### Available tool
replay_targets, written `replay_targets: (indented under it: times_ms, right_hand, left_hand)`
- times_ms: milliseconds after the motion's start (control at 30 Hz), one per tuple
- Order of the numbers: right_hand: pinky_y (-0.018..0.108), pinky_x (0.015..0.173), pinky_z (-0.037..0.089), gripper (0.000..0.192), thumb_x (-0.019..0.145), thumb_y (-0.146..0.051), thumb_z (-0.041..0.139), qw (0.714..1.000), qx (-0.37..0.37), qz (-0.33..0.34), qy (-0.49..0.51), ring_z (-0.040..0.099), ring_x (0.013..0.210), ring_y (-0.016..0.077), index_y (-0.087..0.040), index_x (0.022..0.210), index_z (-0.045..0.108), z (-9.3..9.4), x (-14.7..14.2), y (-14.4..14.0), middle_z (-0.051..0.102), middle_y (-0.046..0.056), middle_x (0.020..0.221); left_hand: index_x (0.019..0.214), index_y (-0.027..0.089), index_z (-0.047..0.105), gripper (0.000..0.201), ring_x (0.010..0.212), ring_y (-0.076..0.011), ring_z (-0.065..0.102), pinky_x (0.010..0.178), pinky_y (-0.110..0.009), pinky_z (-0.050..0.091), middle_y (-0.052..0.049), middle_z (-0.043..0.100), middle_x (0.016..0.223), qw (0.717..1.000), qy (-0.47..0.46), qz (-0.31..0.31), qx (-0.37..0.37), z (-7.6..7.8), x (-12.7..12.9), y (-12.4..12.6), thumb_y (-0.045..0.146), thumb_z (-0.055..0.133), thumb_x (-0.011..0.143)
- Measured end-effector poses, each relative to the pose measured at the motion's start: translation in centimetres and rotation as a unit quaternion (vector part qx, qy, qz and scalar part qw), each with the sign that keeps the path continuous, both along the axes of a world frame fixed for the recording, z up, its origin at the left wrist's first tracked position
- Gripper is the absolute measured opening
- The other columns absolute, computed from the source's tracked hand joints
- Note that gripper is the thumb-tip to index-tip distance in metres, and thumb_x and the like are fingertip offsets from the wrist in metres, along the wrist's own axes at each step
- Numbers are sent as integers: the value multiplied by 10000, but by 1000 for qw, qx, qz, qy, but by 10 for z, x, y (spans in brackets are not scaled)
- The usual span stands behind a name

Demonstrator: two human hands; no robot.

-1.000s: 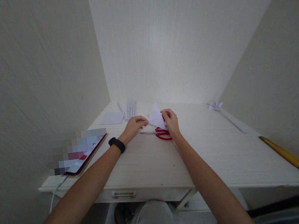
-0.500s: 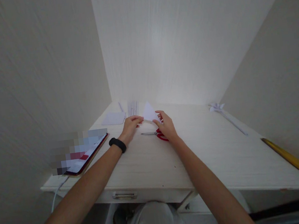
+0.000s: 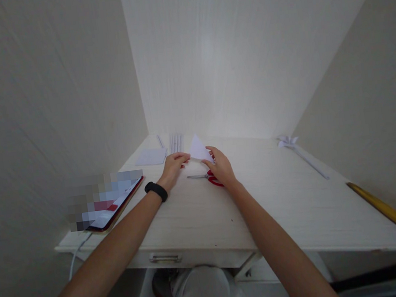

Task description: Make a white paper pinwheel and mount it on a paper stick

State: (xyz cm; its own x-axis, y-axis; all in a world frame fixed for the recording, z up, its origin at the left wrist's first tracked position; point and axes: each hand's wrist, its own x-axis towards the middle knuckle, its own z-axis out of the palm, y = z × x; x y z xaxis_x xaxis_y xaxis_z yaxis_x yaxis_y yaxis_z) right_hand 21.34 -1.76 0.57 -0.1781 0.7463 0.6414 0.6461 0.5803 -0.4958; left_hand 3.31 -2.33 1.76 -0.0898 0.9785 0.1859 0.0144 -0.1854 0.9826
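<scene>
A white sheet of paper folded to a triangle (image 3: pixel 198 150) is held between my two hands, its peak pointing away from me. My left hand (image 3: pixel 175 166) pinches its left corner between thumb and fingers; a black band circles that wrist. On the other side my right hand (image 3: pixel 221 166) grips the right corner, thumb in front and fingers behind. Just below the paper lie scissors (image 3: pixel 213 179) with red handles, blades pointing left, partly hidden by my right hand.
Flat white paper (image 3: pixel 151 157) and several thin paper strips (image 3: pixel 176 143) lie at the back left. A tablet (image 3: pixel 114 207) with a cable rests at the left edge. To the right are a paper pinwheel-like flower on a stick (image 3: pixel 308 162) and a yellow cutter knife (image 3: pixel 382 207).
Almost nothing differs. Both hands keep the same hold on the folded paper, and the view has shifted very slightly.
</scene>
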Motion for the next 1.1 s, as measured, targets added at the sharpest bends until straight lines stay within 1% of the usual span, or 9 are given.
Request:
replay_targets:
  times_ms: [167, 300, 433, 533, 633, 767, 900, 1000, 1100]
  right_hand:
    - [381, 873, 432, 433, 824, -335, 540, 1000, -3, -9, 5, 560, 983, 244, -165, 1221, 503, 0, 0, 0, 618, 126, 1100]
    - [379, 898, 431, 417, 853, -356, 495, 1000, 4, -4, 10, 560, 1007, 239, -156, 1219, 502, -1, -1, 1, 608, 131, 1143]
    - [384, 920, 421, 390, 890, -376, 427, 1000, 12, -3, 8, 559, 1020, 238, -150, 1193, 519, 0, -3, 1, 603, 134, 1159]
    - [385, 910, 424, 382, 909, -376, 384, 1000, 9, -5, 11, 563, 1008, 239, -143, 1177, 527, 2, -4, -2, 613, 136, 1129]
    - [376, 880, 438, 373, 907, -377, 390, 1000, 1, -2, 27, 568, 981, 232, -154, 1176, 521, 4, -4, -5, 621, 130, 1086]
    - [352, 818, 453, 369, 897, -372, 415, 999, -20, 32, 38, 576, 912, 217, -155, 1182, 504, 6, -5, -7, 622, 123, 1027]
    - [320, 777, 446, 364, 907, -371, 391, 996, -36, 66, 45, 577, 865, 195, -169, 1197, 479, 8, -8, -10, 626, 95, 989]
    - [289, 721, 441, 367, 922, -367, 348, 995, -48, 76, 54, 580, 812, 180, -173, 1215, 454, 10, -9, -12, 626, 73, 937]
    - [269, 663, 429, 374, 934, -377, 299, 994, -64, 68, 49, 578, 728, 166, -190, 1222, 448, 11, -9, -15, 618, 56, 886]
  left_hand:
    - [734, 148, 652, 224, 736, -149, 568, 625, -257, 385, -76, 666, 833, 1000, -3, -15, -1, 1, 1, -2, 359, 652, 655]
    - [770, 145, 645, 276, 740, -145, 565, 615, -245, 385, -81, 657, 882, 999, -7, -32, 4, 3, 2, -4, 404, 653, 675]
    - [799, 141, 640, 330, 733, -139, 567, 609, -238, 378, -75, 643, 890, 997, -29, -68, -8, 7, 5, -7, 442, 677, 670]
    - [823, 140, 650, 339, 756, -143, 573, 639, -245, 388, -79, 640, 917, 995, -37, -93, -8, 10, 7, -10, 438, 691, 668]
    - [847, 143, 657, 341, 797, -156, 583, 692, -264, 402, -87, 644, 950, 992, -46, -113, -12, 11, 8, -10, 425, 705, 662]
    - [919, 150, 647, 358, 879, -178, 594, 764, -288, 414, -100, 644, 1005, 987, -79, -140, -12, 7, 8, -8, 392, 714, 664]
    - [999, 156, 628, 375, 968, -209, 582, 808, -318, 433, -122, 634, 1079, 982, -111, -155, -1, 1, 8, -4, 319, 705, 670]
    - [1042, 154, 612, 400, 976, -207, 582, 826, -328, 445, -115, 632, 1096, 979, -136, -153, 3, 1, 9, -4, 231, 680, 656]
    - [999, 141, 610, 384, 921, -205, 607, 825, -340, 456, -93, 660, 1020, 977, -165, -136, -8, 3, 10, -5, 166, 657, 619]
